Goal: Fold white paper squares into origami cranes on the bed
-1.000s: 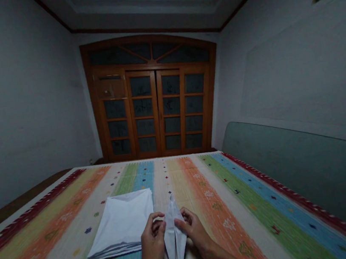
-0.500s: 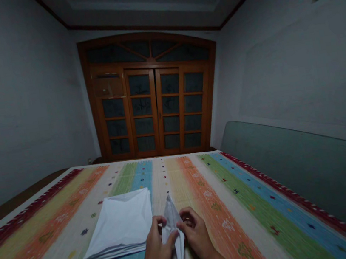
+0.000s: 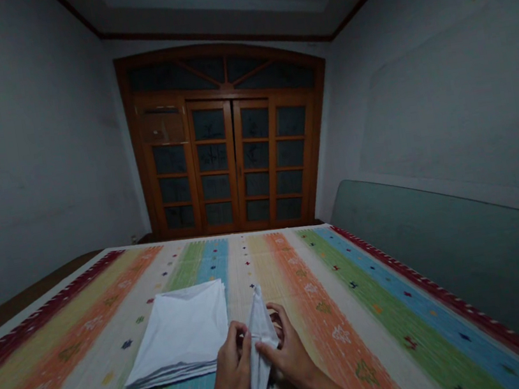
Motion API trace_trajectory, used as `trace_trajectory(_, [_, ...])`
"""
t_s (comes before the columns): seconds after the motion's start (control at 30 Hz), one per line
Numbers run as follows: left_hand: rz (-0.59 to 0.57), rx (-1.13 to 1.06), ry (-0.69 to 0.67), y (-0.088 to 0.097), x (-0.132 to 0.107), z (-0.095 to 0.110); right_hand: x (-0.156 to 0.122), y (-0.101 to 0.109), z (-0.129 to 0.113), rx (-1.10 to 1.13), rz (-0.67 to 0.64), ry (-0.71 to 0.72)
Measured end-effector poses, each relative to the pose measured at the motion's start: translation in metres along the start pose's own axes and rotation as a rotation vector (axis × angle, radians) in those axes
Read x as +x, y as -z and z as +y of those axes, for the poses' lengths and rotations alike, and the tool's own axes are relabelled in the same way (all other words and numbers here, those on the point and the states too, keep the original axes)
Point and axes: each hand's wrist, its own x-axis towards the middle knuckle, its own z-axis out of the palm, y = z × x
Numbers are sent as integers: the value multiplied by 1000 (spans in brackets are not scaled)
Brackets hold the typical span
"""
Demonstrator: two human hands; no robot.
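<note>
A white cloth napkin, folded into a narrow shape pointed at the far end, is held between my two hands over the striped cloth. My left hand pinches its left edge, thumb and fingers closed on the fabric. From the right, my right hand grips it with the thumb across the near face and the fingers behind, partly hidden. The napkin leans slightly, its far tip to the right and its lower end towards me on the left. Left of my hands lies a flat stack of folded white napkins.
A striped tablecloth with small woven motifs covers the wide surface. Along the right side runs a grey-green panel, perhaps a backrest. Wooden doors with glass panes stand beyond the far edge, between pale walls.
The folded napkin has turned, its far tip shifting right and its near end left. My right thumb has moved left and lower across its face. The stack stays put.
</note>
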Motion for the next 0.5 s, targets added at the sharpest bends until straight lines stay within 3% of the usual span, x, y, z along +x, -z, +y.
trace_trajectory(0.1, [-1,4,-40,1,-1,3,-1,0,-5,-84,3,53])
trace_trajectory(0.33, [118,130,-273,0,-6,-2,-6,4,-9,-248,84,199])
trace_trajectory(0.5, [117,141,-284,0,-7,-1,-13,9,-9,-373,68,381])
